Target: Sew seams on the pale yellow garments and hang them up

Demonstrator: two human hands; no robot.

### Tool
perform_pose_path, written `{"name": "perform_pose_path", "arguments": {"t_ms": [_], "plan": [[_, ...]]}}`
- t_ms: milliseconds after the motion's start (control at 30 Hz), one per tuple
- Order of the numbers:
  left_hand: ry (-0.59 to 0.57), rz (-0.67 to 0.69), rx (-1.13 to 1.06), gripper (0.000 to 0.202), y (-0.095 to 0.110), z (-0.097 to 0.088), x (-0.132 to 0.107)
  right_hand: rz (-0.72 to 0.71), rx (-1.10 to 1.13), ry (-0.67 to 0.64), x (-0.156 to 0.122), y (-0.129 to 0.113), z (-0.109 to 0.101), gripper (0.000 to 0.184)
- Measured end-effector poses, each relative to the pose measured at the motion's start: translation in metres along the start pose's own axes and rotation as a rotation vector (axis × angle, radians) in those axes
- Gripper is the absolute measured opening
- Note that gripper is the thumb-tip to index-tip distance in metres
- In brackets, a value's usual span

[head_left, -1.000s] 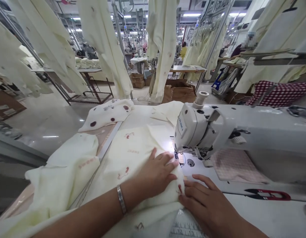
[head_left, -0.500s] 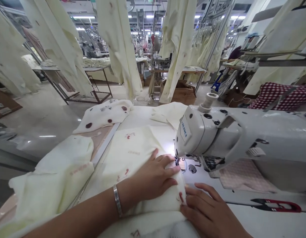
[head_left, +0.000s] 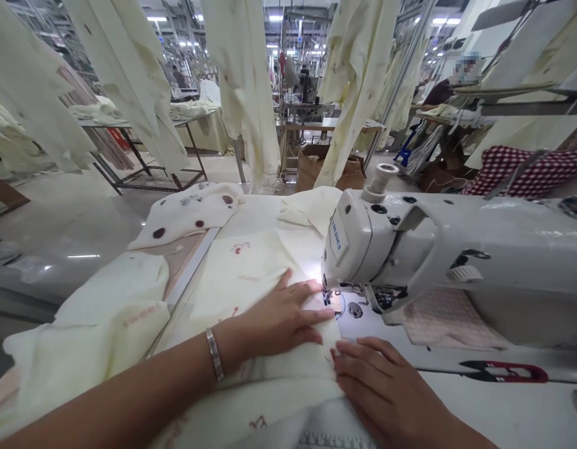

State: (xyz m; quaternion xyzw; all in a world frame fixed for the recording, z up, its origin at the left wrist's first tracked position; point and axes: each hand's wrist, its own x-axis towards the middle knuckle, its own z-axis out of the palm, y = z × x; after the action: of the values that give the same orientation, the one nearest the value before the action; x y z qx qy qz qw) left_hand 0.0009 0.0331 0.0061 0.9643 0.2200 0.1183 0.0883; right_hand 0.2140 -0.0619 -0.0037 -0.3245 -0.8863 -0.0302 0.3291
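Note:
My left hand [head_left: 283,315] lies flat with fingers spread on a pale cream fabric [head_left: 264,368] with small reddish prints. Its fingertips are just left of the needle area of a white sewing machine [head_left: 391,243]. Nearer to me, my right hand [head_left: 386,383] rests along the fabric's right edge, fingers stretched out and close together, its thumb not in clear sight. The fabric edge runs up to the machine's presser foot [head_left: 326,297], where a lamp lights it. Part of a ruler scale [head_left: 332,439] shows at the bottom.
Red-handled thread snips [head_left: 508,371] lie right of my right hand. Pink cloth [head_left: 451,318] sits under the machine arm. To the left are folded cream pieces [head_left: 105,305] and a dark-spotted white cloth [head_left: 188,215]. Cream garments [head_left: 244,81] hang ahead; a person [head_left: 450,81] sits far right.
The view has shifted slightly. Both hands and the fabric have slid a little forward along the machine. The fingers of my right hand are closer together.

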Motion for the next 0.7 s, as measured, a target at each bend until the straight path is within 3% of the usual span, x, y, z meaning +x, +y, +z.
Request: {"name": "perform_pose_path", "arguments": {"t_ms": [200, 267, 400, 700], "plan": [[0.073, -0.174, -0.169, 0.020, 0.026, -0.008, 0.001, -0.073, -0.018, -0.068, 0.002, 0.007, -0.010, 0.019], [0.072, -0.157, -0.152, 0.020, 0.029, -0.005, -0.001, -0.067, 0.012, -0.084, -0.001, 0.007, -0.007, 0.020], [0.038, -0.036, -0.061, 0.022, 0.018, 0.005, -0.006, -0.069, 0.034, -0.076, -0.004, 0.008, 0.001, 0.019], [0.007, -0.011, 0.004, 0.022, -0.012, 0.000, 0.005, -0.067, -0.005, -0.121, 0.009, 0.024, 0.006, 0.017]]}}
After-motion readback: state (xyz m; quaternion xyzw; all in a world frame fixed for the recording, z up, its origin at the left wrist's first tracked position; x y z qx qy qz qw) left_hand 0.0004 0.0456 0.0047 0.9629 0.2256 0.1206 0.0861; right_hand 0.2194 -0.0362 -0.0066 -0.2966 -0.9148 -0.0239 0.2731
